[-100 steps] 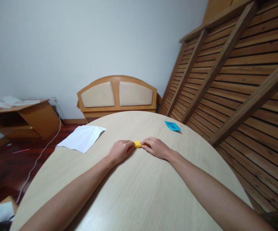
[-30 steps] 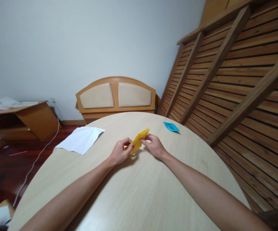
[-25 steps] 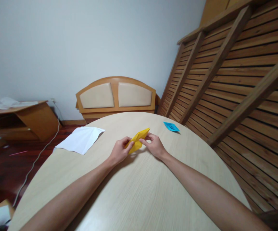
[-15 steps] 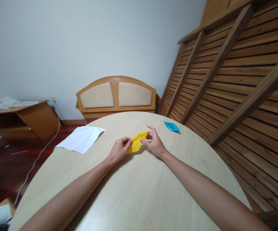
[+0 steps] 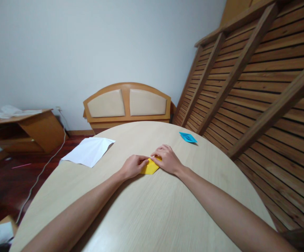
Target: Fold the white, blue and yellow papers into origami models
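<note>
Pale wood grain runs across the round counter (image 5: 152, 210), with a white wall and a padded headboard (image 5: 127, 103) at the far side and a slatted wooden frame (image 5: 259, 77) leaning at the right. Near the middle of the counter, both hands are pressed down on a folded yellow paper (image 5: 149, 168).

Half a second ago that paper was lifted clear of the surface, tilted up to the far right and pinched at either end; now it lies flat, so the folding has gone from handling in the air to what looks like flattening a crease against the wood.

The left hand (image 5: 133, 166) is curled, its fingertips bearing on the paper's left part. The right hand (image 5: 166, 161) lies palm down over the far right part, fingers bent. Neither is lifting the paper; both pin it.

What shows of the paper is a wedge whose point aims to the near right. Its long axis seems to run from left to right and slightly away, though the hands cover both ends, so this is uncertain.

A blue paper boat (image 5: 188, 137) sits well apart at the far right, and a white sheet (image 5: 89, 150) lies at the counter's left edge.
</note>
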The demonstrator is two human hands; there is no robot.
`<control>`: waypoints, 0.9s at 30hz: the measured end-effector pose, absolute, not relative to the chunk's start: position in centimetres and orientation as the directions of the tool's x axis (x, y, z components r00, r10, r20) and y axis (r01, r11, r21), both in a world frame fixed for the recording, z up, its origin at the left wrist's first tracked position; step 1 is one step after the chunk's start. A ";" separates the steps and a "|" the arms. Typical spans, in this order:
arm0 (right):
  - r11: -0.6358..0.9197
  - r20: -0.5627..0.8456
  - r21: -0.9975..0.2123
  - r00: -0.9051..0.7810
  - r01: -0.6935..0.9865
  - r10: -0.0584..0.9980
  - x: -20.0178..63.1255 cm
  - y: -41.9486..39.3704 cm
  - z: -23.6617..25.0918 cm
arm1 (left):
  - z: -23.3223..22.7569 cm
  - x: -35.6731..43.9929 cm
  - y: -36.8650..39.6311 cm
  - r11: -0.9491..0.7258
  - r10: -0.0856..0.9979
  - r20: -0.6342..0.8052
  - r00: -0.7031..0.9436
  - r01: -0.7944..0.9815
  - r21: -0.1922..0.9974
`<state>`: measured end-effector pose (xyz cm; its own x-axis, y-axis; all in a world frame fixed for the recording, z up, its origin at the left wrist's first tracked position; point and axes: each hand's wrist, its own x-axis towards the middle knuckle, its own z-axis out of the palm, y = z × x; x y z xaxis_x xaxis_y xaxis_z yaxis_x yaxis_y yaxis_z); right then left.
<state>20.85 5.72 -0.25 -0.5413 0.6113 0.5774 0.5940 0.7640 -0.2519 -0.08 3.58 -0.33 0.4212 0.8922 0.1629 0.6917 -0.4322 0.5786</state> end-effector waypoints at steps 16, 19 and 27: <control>0.618 0.477 -0.305 -0.446 0.725 0.758 21.8 7.1 -1.4 | -0.2 0.0 3.0 -0.737 0.663 0.384 0.642 0.649 0.187; 0.627 0.513 -0.259 -0.445 0.735 0.734 22.0 7.0 -1.1 | -0.6 0.0 3.1 -0.732 0.673 0.362 0.645 0.651 0.203; 0.771 0.470 -0.200 -0.631 0.605 0.617 21.5 6.4 -1.0 | -0.6 -0.3 3.3 -0.708 0.693 0.346 0.632 0.688 0.161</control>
